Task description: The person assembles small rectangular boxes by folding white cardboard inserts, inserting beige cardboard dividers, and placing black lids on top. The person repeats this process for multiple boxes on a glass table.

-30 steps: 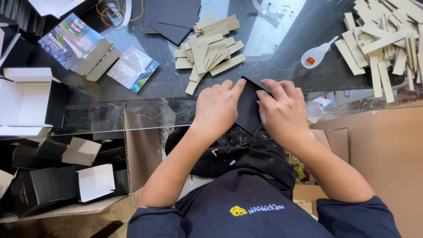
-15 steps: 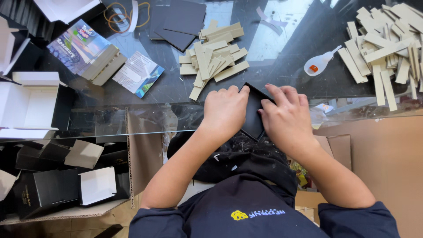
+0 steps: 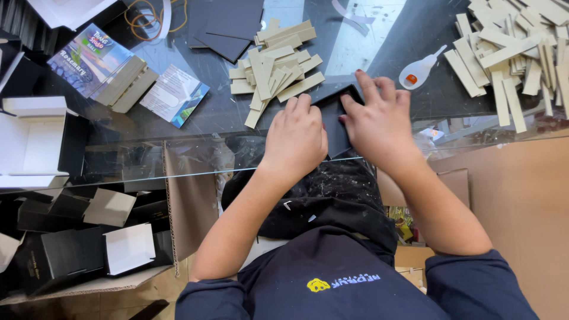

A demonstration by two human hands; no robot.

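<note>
From my remote seat, I am watching both hands pressing a black card piece (image 3: 335, 121) flat on the glass tabletop (image 3: 379, 53). The left hand (image 3: 296, 139) is lying spread over its left half, the right hand (image 3: 379, 121) is lying spread on its right edge, fingertips (image 3: 360, 76) at the far corner. A pile of tan strips (image 3: 275, 65) is sitting just beyond.

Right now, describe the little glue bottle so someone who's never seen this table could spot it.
Start at the glass table, then find the big heap of tan card strips at its right end. Just left of that heap, beyond the right hand, lies the glue bottle: small, white, teardrop-shaped, with an orange spot.
</note>
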